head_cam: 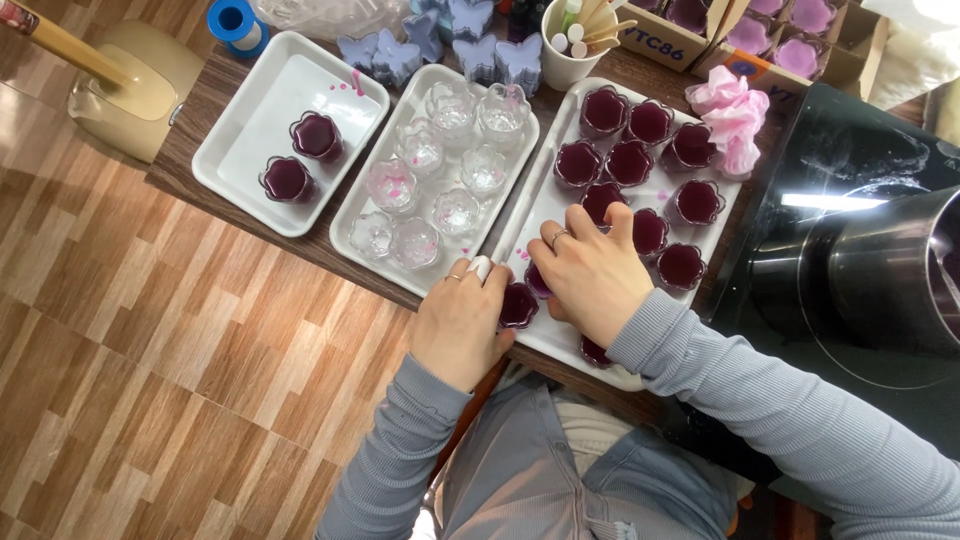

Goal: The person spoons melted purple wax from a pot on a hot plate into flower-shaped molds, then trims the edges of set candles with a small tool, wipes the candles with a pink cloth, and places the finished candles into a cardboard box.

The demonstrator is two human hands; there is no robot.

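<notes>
Both hands [530, 295] among thirteen purple-filled cups [628, 163]

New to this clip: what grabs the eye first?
Three white trays side by side on a dark wooden table: the right tray is crowded with flower-shaped cups of dark purple liquid, the middle tray holds empty clear cups. At the right tray's near end, the left hand touches one purple cup beside the right hand.
</notes>
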